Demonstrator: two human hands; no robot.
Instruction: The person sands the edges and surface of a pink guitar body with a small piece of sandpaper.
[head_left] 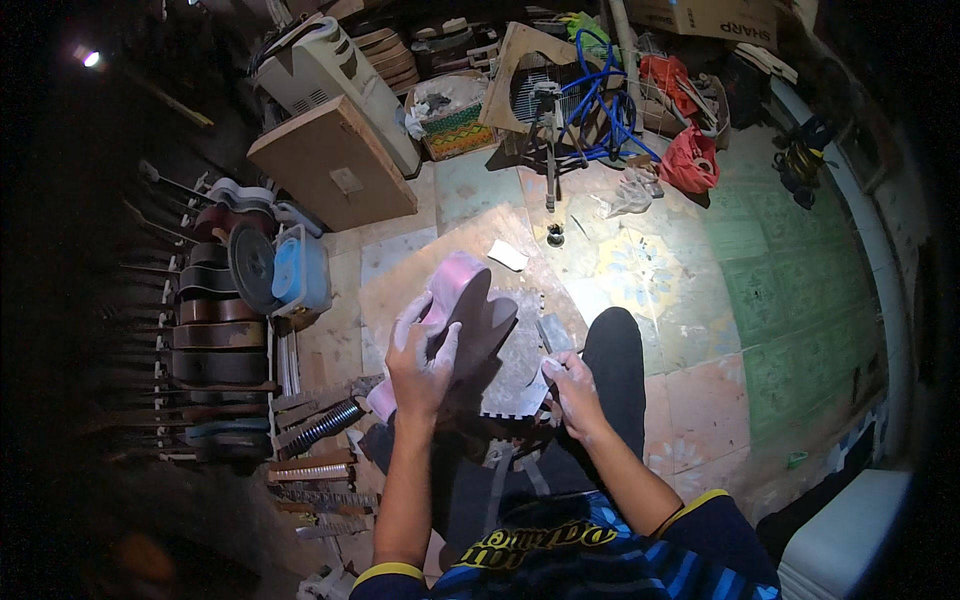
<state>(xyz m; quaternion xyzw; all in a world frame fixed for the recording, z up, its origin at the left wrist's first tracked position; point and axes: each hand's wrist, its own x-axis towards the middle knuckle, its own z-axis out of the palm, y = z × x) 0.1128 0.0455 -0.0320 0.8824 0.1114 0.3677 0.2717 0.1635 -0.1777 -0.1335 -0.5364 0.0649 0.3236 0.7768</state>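
My left hand point(420, 355) grips the edge of a guitar body point(460, 282) with pinkish-purple sides, fingers and thumb spread around it. The body stands tilted over my lap, with its broad face dark in shadow. My right hand point(572, 385) is to the right of it, fingers closed on a small grey flat block point(554, 334) that sticks out past them. Pale dust coats both hands. Beneath lies a grey foam mat point(520, 352) with toothed edges. Beyond it is a small white piece point(508, 255).
Several guitars point(215, 335) stand in a row at left, beside a blue-and-white plastic tub point(300, 270). A wooden board point(335, 165) leans behind. Blue hose point(605, 110) and a red bag point(690, 160) lie at the back. My knee point(615, 350) rises at right.
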